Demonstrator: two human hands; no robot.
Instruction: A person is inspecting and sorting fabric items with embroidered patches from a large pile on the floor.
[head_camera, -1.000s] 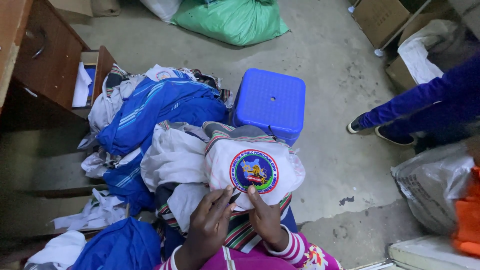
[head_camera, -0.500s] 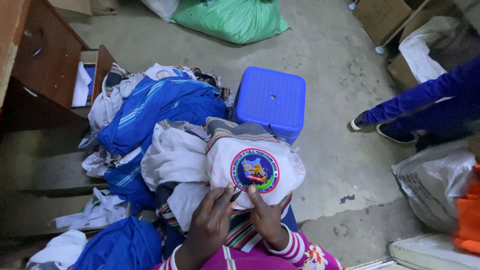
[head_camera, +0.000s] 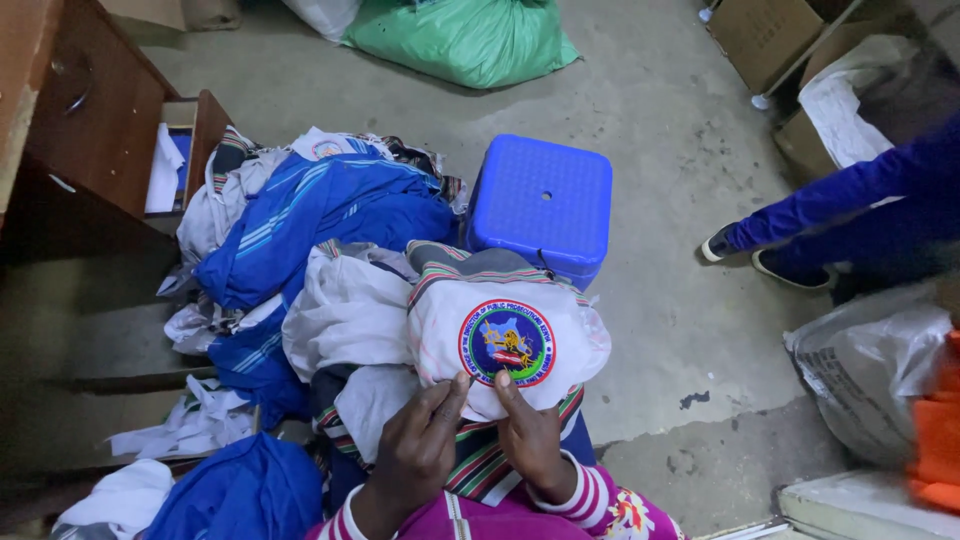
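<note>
On my lap lies a white garment (head_camera: 470, 310) with striped trim and a round embroidered badge (head_camera: 507, 343). My left hand (head_camera: 420, 450) pinches the white cloth just below the badge's left side. Beside it, my right hand (head_camera: 530, 435) holds the cloth under the badge, with the thumb touching the badge's lower edge. Whether a small tool sits between the fingers cannot be made out.
A heap of blue and white garments (head_camera: 310, 220) fills the floor to my left. A blue plastic stool (head_camera: 543, 200) stands ahead. Another person's legs in blue trousers (head_camera: 850, 210) reach in from the right. A green sack (head_camera: 460, 35), cardboard boxes (head_camera: 760, 30) and a wooden desk (head_camera: 90, 110) ring the space.
Both hands have stayed at the badge's lower edge with only slight finger shifts. The view has drifted a little.
</note>
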